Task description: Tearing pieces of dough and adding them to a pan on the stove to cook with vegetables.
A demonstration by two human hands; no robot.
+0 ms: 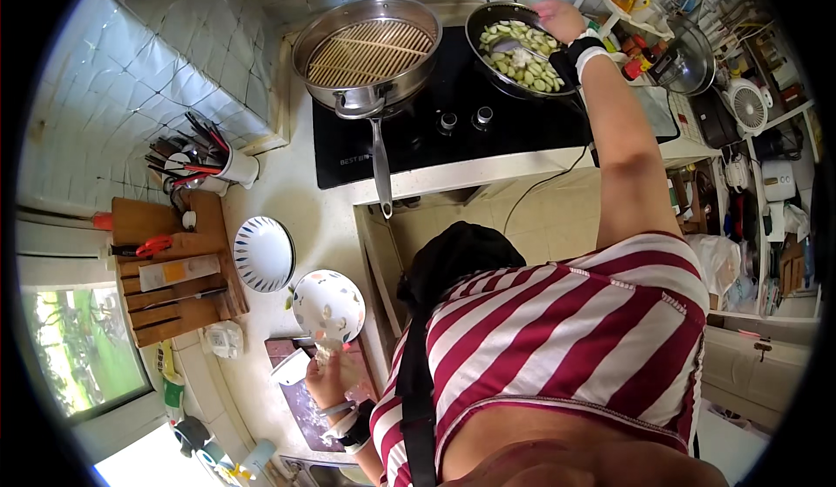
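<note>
My left hand (325, 382) grips a pale, crumbly food lump (328, 348) above a dark cutting board (307, 415). A broad white blade-like object (291, 367) lies beside it on the board. Just beyond is a patterned white bowl (320, 291) with a few pale bits inside. My right hand (560, 20) is blurred at the right rim of a black wok (486, 62); whether its fingers hold anything is not clear. Sliced green vegetables (532, 75) fill the wok, with a whitish clump (522, 58) among them. A spatula (506, 44) rests in the slices.
A steel steamer pot (359, 95) with a slatted bamboo rack stands on the black cooktop (418, 141), a long metal handle (381, 167) jutting toward me. On the left counter are a plate (261, 255), a wooden knife block (170, 271) and utensil holders (240, 165). A cord (548, 176) hangs below the cooktop.
</note>
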